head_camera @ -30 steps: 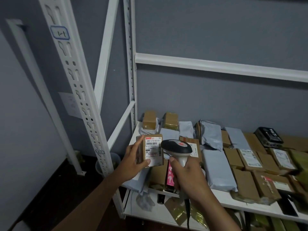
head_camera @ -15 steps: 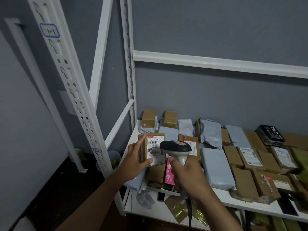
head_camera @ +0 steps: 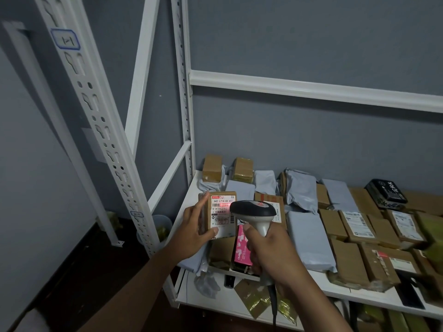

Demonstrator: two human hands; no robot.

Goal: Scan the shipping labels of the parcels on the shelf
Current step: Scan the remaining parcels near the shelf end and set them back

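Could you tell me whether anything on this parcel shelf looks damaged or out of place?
One thing stands out: the brown cardboard parcel at the front edge of the white metal shelf looks crumpled, its tape wrinkled. Crumpled gold foil wrapping lies loose on the tier below.

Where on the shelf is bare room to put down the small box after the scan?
Bare white shelf shows at the left end, between the rear upright and the grey mailers. To the right the parcels lie packed edge to edge.
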